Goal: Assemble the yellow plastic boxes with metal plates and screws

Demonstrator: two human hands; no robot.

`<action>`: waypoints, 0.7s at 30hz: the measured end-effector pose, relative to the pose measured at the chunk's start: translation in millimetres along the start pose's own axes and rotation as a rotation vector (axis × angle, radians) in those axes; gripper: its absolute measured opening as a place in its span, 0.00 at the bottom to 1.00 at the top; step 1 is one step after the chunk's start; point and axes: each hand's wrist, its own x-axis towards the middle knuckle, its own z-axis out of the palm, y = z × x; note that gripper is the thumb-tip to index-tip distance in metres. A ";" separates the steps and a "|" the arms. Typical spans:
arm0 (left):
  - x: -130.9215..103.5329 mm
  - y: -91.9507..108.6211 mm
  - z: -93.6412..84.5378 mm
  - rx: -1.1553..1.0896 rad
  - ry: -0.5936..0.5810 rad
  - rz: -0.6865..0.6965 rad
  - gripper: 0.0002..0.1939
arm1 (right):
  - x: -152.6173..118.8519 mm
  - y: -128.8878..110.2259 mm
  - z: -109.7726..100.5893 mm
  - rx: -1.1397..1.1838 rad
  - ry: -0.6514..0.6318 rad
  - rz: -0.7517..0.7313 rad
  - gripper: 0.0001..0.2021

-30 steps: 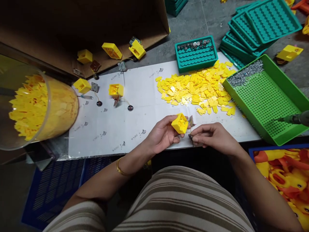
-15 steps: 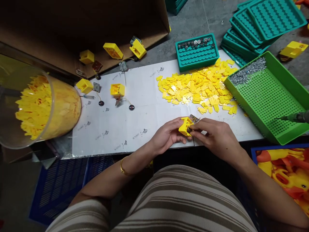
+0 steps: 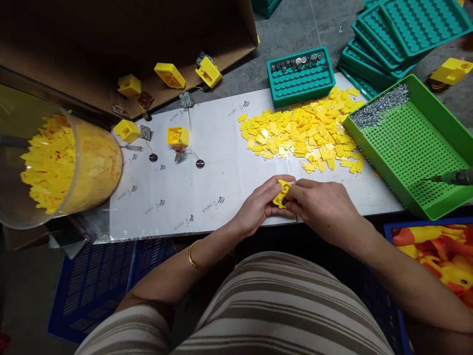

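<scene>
My left hand is wrapped round a small yellow plastic box, its open side facing up. The fingers of my right hand are closed at the box's right side, pressing into its opening; a dark part shows at their tips, mostly hidden. Beyond both hands spreads a heap of flat yellow covers. To the left on the white board stands another yellow box with wires leading to a black round disc. A second such box lies farther left beside a grey square part.
A clear tub of yellow pieces stands at left. A teal tray holds button cells. On the right, a green basket holds screws, with a screwdriver tip over it. Stacked teal trays and a cardboard box lie behind.
My right fingers have moved left, further over the box's opening. The grey part that stuck up beside them is now out of sight. My left fingers have closed more round the box.
</scene>
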 end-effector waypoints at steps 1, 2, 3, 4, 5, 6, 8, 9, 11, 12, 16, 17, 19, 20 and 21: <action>-1.0 1.3 0.2 0.008 -0.008 -0.016 0.17 | 1.0 -1.4 1.0 0.007 0.005 0.019 0.04; -2.1 2.6 0.1 0.022 -0.023 -0.032 0.16 | 1.6 -2.5 2.2 0.021 0.003 0.035 0.05; -3.1 3.7 -0.1 0.043 -0.040 -0.041 0.17 | 1.7 -3.0 3.5 0.044 -0.002 0.053 0.06; -3.9 4.5 -0.7 0.068 -0.052 -0.041 0.19 | 1.2 -2.9 5.1 0.075 -0.010 0.071 0.07; -4.6 4.9 -1.5 0.096 -0.056 -0.036 0.20 | -0.2 -2.1 6.8 0.114 -0.014 0.085 0.08; -4.9 4.9 -2.6 0.123 -0.052 -0.029 0.20 | -2.5 -0.5 8.5 0.168 -0.013 0.080 0.08; -4.8 3.8 -5.6 0.146 -0.034 -0.034 0.18 | -9.5 5.1 12.0 0.334 0.009 0.000 0.08; -4.5 3.0 -7.2 0.135 -0.030 -0.049 0.18 | -13.7 8.9 13.8 0.435 0.047 -0.039 0.09; -3.8 1.6 -9.8 0.089 -0.051 -0.098 0.18 | -21.8 17.4 17.9 0.610 0.210 -0.036 0.09; -3.6 1.0 -10.5 0.060 -0.071 -0.119 0.19 | -24.9 21.5 20.3 0.664 0.300 0.015 0.10; -4.0 -0.2 -7.5 -0.026 -0.146 -0.122 0.22 | -26.0 31.6 33.0 0.849 0.279 0.171 0.25; -4.2 -0.5 -5.8 -0.031 -0.156 -0.113 0.23 | -23.9 32.5 36.1 0.942 0.199 0.164 0.28; -4.4 -0.9 -2.7 -0.022 -0.157 -0.102 0.22 | -19.1 33.2 40.5 1.116 0.108 0.153 0.26; -4.5 -1.0 -1.7 -0.014 -0.150 -0.099 0.21 | -17.3 33.5 41.5 1.164 0.094 0.151 0.22; -4.5 -0.9 -1.1 -0.010 -0.146 -0.105 0.21 | -16.3 33.8 41.7 1.177 0.094 0.150 0.18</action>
